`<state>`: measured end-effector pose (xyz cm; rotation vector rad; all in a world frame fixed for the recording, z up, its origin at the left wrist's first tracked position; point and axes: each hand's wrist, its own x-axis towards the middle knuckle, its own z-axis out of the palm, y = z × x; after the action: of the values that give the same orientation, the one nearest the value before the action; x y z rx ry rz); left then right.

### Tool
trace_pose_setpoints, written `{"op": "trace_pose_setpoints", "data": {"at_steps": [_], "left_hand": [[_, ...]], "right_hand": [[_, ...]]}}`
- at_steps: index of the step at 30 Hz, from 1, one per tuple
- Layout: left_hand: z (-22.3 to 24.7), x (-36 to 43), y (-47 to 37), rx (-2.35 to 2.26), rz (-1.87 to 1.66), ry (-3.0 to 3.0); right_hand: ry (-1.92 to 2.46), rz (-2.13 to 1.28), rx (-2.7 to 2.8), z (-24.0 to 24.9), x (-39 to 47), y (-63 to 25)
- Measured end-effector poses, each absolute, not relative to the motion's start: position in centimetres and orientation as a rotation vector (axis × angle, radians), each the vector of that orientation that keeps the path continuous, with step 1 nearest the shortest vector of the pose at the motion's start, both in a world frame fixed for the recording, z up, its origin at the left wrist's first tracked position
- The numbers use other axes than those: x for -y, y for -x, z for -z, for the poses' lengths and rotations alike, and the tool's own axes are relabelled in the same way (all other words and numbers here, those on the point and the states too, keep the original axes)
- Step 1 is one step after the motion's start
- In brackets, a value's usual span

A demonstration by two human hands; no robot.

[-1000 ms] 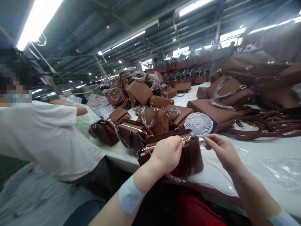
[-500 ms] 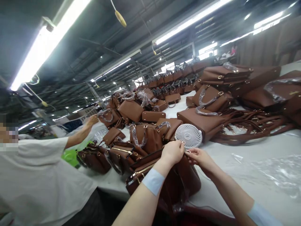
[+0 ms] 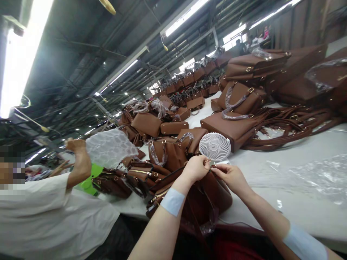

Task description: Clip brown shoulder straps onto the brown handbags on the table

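A dark brown bag with an open top stands at the table's front edge, below both hands. My left hand is closed in a pinch at the bag's upper edge, on a small piece that looks like metal. Close beside it, my right hand pinches a tiny part between thumb and fingertips, too small to name. The fingertips of both hands nearly meet. Just behind them a white round fan stands on the table.
On the white table lie many brown bags, a heap of brown straps and clear plastic at right. To the left a person in a pale shirt holds up a bubbly plastic sheet near a green object.
The view has shifted and tilted slightly. The person at left has drawn an arm back and now raises the plastic sheet. Both my hands stay pinched close together over the bag.
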<state>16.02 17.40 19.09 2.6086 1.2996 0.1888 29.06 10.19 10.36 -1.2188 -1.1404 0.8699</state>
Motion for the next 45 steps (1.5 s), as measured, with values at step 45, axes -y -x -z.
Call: {"op": "trace_pose_setpoints", "data": {"at_steps": [45], "left_hand": [[-20.2, -15.4, -16.3, -1.267, 0.147, -2.917]], "right_hand": [[1.106, -0.961, 1.076, -10.5, -12.0, -28.9]]}}
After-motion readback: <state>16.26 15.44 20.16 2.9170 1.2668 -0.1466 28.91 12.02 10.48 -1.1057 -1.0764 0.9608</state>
